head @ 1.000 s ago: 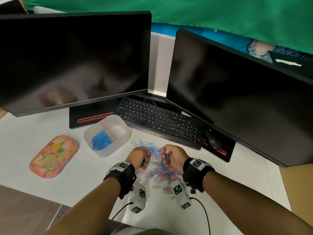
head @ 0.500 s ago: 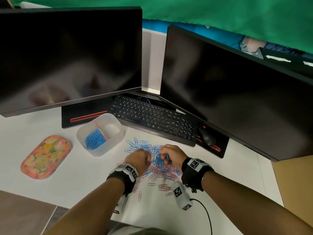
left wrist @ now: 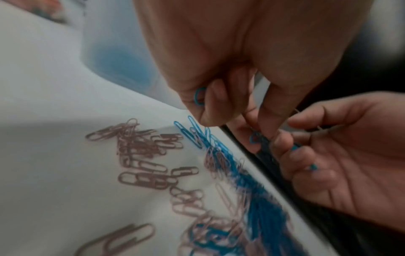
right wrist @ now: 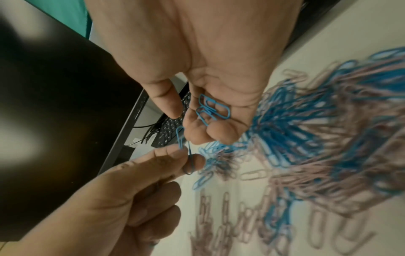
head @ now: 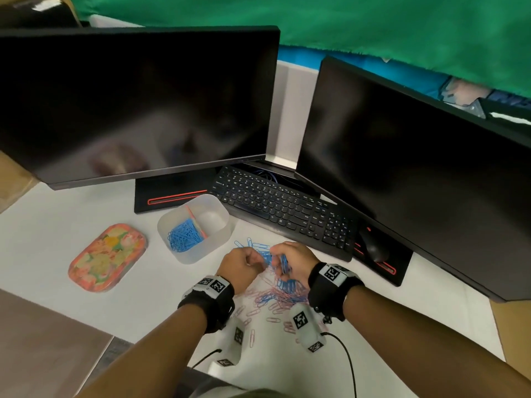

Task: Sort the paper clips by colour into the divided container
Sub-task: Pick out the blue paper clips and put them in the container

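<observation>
Left grip point(right wrist: 136, 187) pinches 1 blue clip point(right wrist: 186, 152) between thumb and forefinger. Right grip point(right wrist: 210, 97) curls around a few blue clips point(right wrist: 213, 109). Both hover over mixed blue and pink clips point(head: 275, 294) on the white tabletop point(head: 57, 225), near the divided container point(head: 198, 251), where blue clips fill 1 compartment.

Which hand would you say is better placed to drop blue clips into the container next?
Probably the left hand: the container sits on its side, and it pinches a blue clip.
</observation>
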The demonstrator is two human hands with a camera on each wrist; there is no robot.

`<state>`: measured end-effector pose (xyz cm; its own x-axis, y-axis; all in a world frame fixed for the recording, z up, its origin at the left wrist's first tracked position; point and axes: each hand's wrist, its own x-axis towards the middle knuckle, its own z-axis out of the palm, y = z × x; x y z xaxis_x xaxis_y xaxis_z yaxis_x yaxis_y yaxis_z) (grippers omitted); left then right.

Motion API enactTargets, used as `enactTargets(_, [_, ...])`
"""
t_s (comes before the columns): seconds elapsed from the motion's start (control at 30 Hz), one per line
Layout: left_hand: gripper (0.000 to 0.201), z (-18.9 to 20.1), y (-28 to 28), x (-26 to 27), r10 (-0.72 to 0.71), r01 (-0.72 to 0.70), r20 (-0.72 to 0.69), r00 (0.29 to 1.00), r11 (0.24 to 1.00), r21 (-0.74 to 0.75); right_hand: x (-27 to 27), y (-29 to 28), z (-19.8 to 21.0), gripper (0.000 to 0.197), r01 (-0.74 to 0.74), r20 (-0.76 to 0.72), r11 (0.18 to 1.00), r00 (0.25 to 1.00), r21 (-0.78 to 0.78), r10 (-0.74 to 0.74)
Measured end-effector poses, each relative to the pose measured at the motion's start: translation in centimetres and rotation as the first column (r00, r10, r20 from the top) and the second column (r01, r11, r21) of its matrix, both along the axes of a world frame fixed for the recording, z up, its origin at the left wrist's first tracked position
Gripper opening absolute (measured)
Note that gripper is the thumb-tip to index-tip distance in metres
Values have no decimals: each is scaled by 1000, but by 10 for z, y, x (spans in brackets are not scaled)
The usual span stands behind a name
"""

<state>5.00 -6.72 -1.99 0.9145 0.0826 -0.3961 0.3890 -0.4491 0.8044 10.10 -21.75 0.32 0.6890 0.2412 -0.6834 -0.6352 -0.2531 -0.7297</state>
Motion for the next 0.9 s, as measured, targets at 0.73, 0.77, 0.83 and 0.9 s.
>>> enactTargets(0.73, [35,63,126,11,710,-759,-367,601,364,-540,37,177,59,14,-272,-3,959,962,-81,273])
enactTargets(0.77, [35,63,128,13,712,-766,-367,599,375,-522,39,180,56,13,-261,1,961,965,-92,262])
enactTargets(0.83, [27,62,130,15,716,-777,-365,595,396,-490,40,184,54,13,-244,1,965,969,-99,246])
enactTargets(0.9, [21,60,130,19,711,-771,-350,610,432,-468,39,187,51,11,-259,7,958,965,-122,262])
